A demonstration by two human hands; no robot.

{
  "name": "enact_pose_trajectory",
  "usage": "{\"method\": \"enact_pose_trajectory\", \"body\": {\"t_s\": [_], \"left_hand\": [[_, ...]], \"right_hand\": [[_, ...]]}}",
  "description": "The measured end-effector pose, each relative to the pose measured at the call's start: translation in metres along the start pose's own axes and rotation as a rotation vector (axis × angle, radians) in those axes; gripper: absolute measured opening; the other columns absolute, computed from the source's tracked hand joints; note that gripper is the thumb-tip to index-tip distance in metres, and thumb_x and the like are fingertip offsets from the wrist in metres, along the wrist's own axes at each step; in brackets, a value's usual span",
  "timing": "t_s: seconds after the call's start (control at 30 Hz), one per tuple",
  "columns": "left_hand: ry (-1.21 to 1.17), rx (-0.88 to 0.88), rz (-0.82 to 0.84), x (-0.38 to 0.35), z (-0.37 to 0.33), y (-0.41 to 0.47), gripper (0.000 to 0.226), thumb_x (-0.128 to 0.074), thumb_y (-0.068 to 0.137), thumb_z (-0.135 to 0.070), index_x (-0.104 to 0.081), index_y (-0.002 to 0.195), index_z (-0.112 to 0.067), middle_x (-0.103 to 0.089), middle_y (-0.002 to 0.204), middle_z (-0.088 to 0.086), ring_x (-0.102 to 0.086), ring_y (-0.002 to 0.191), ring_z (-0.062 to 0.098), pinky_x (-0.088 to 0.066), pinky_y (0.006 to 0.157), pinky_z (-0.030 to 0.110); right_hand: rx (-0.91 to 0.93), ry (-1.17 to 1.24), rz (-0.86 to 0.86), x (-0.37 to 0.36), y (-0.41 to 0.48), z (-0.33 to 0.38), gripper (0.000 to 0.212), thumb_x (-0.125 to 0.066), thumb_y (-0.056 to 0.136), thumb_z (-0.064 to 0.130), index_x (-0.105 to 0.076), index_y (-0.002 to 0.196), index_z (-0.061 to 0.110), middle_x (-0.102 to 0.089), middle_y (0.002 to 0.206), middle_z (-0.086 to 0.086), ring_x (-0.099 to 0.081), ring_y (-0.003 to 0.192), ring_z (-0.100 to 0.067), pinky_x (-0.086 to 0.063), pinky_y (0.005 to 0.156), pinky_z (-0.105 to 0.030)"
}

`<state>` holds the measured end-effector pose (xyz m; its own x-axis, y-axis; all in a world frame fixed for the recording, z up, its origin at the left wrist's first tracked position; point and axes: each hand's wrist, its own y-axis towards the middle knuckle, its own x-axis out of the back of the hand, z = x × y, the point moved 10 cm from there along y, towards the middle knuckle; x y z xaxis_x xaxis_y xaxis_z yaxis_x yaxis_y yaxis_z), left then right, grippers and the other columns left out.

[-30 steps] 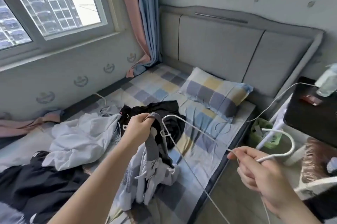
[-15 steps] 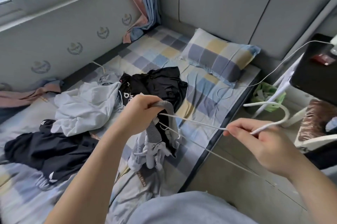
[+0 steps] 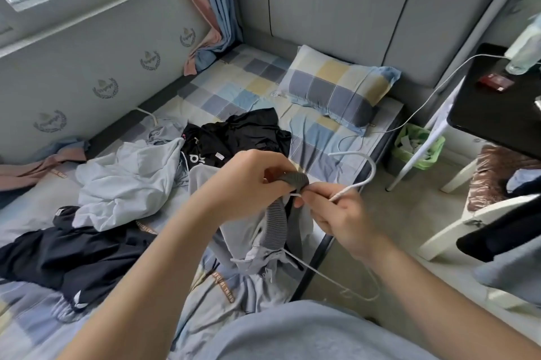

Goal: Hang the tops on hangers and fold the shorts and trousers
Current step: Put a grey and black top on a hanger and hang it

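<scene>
The left grip (image 3: 248,184) holds tight the grey ribbed collar (image 3: 295,179) of a pale top (image 3: 263,251). The right grip (image 3: 339,213), just beside it, pinches the white hanger (image 3: 374,168) under its hook. The top hangs over the right edge of the bed (image 3: 234,87). The hanger seems to go in at the collar and runs down toward the person, and its low end pokes out below. More clothes (image 3: 126,175) lie mid-bed, with a pillow (image 3: 330,87) by the headboard (image 3: 336,8).

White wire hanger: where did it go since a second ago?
The right hand slid the white wire hanger leftward into the grey ribbed collar, so both hands now meet. The left hand still grips the collar, the right still pinches the hanger. The other clothes stayed put.
</scene>
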<state>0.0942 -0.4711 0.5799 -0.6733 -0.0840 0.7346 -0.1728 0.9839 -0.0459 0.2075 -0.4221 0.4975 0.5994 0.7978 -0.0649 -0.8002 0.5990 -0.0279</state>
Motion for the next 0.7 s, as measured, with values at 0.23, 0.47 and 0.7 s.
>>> {"method": "enact_pose_trajectory", "body": {"t_s": [0.23, 0.47, 0.7], "left_hand": [[0.395, -0.243, -0.101, 0.033, 0.006, -0.018, 0.022, -0.060, 0.098, -0.038, -0.074, 0.105, -0.023, -0.064, 0.089, -0.013, -0.056, 0.081, 0.009, -0.052, 0.077, 0.040], [0.336, -0.307, -0.214, 0.051, 0.004, -0.027, 0.039, -0.044, 0.099, -0.045, -0.076, 0.103, -0.021, -0.064, 0.085, -0.012, -0.059, 0.074, 0.010, -0.051, 0.061, 0.032], [0.407, -0.280, -0.167, 0.020, 0.001, -0.028, 0.039, -0.038, 0.101, -0.043, -0.072, 0.105, -0.024, -0.067, 0.092, -0.011, -0.065, 0.075, 0.016, -0.052, 0.055, 0.035]], "right_hand": [[0.053, -0.058, 0.008, 0.040, -0.008, 0.031, 0.028, -0.063, 0.092, 0.038, -0.077, 0.089, 0.014, -0.031, 0.048, -0.004, -0.022, 0.044, -0.023, -0.020, 0.042, -0.026], [0.065, -0.270, -0.066, 0.072, -0.008, 0.039, 0.017, -0.061, 0.092, 0.035, -0.078, 0.093, 0.032, -0.070, 0.075, -0.003, -0.054, 0.061, -0.013, -0.047, 0.060, -0.022], [0.115, -0.366, -0.136, 0.065, -0.012, 0.036, 0.021, -0.054, 0.100, 0.031, -0.072, 0.089, 0.032, -0.064, 0.073, 0.002, -0.056, 0.068, -0.026, -0.048, 0.067, -0.036]]}}
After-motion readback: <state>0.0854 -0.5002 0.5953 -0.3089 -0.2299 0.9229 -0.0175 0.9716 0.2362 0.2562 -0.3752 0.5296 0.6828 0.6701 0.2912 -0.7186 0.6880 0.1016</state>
